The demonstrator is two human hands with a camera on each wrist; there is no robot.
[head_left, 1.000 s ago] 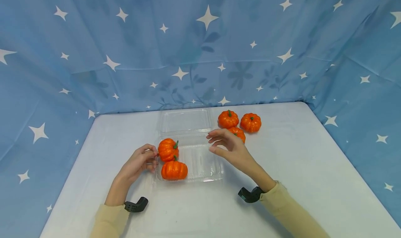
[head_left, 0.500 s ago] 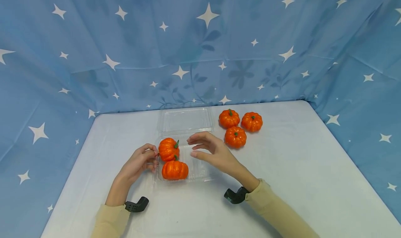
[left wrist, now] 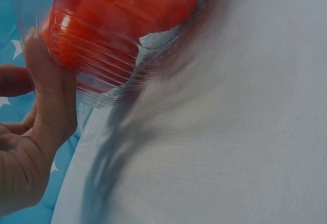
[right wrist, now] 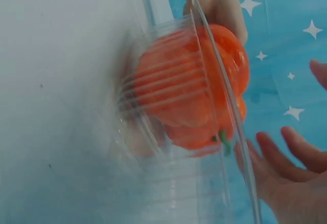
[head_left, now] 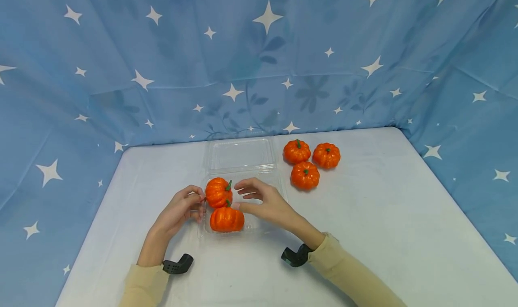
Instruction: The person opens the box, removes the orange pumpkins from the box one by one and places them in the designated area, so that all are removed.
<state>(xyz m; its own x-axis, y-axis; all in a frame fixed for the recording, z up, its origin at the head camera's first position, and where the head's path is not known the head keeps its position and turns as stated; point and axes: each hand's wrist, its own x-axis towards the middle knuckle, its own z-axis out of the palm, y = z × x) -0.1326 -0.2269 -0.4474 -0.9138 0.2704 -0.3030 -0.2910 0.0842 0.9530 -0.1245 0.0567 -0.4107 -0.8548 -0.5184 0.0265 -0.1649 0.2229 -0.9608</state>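
Two orange pumpkins, one upper [head_left: 218, 192] and one lower [head_left: 227, 220], sit at the left side of the clear plastic container [head_left: 259, 228]. At its left edge, my left hand [head_left: 174, 212] pinches the rim; the left wrist view shows this hand [left wrist: 38, 132] against the ribbed wall [left wrist: 102, 66]. Just right of the pumpkins, my right hand [head_left: 269, 206] hovers over the container with fingers spread and curved, holding nothing. From the right wrist camera, this hand [right wrist: 291, 175] is beside a green stem [right wrist: 225, 141], apart from the pumpkins.
Three more pumpkins [head_left: 297, 152] [head_left: 326, 155] [head_left: 305, 175] stand on the white table [head_left: 364, 199] to the right of the container. The container's open lid [head_left: 242, 155] lies behind it. A blue star-patterned curtain [head_left: 170, 64] hangs behind the table.
My right hand has moved left across the container, from beside the three loose pumpkins to near the two inside. My left hand has stayed at the container's left edge.
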